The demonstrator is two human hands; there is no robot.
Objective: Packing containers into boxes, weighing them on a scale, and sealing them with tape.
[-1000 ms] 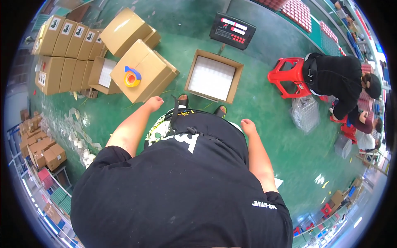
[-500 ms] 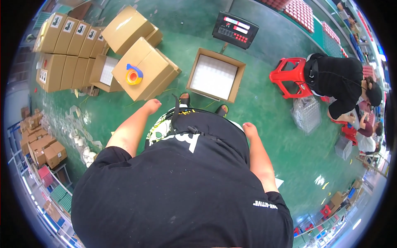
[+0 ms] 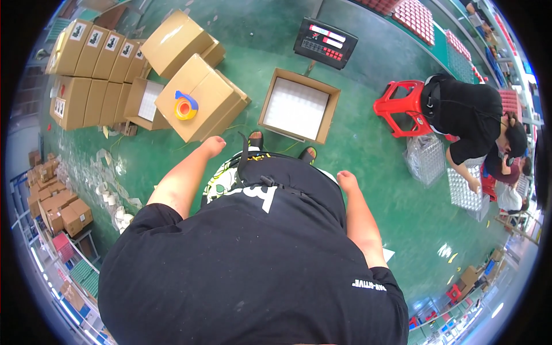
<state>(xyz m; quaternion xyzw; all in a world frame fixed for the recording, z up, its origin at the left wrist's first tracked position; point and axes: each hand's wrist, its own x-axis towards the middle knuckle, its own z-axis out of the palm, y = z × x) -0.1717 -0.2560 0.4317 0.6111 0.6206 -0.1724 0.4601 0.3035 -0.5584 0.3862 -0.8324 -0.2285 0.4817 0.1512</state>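
My left hand (image 3: 215, 145) hangs beside my left hip, close to the near side of a large closed carton (image 3: 202, 86). On that carton lies an orange and yellow roll of tape in a blue dispenser (image 3: 185, 106). At my other hip hangs my right hand (image 3: 345, 179), above the green floor. Both hands are seen from above, with their fingers mostly hidden, and no object shows in either. In front of my feet, an open carton (image 3: 332, 118) holds a white gridded layer (image 3: 296, 108) and rests on a scale with a black display (image 3: 326, 43).
Stacked cartons (image 3: 86, 100) stand at the far left, beside another open carton (image 3: 137, 95). A red stool (image 3: 399, 106) is at right, near a co-worker in black (image 3: 468, 109) and bagged clear trays (image 3: 425, 158). Plastic wrap and white rolls (image 3: 109, 195) litter the left floor.
At right, the co-worker's arm has reached down, and a clear tray now shows by their hand. My own hands have stayed almost still.
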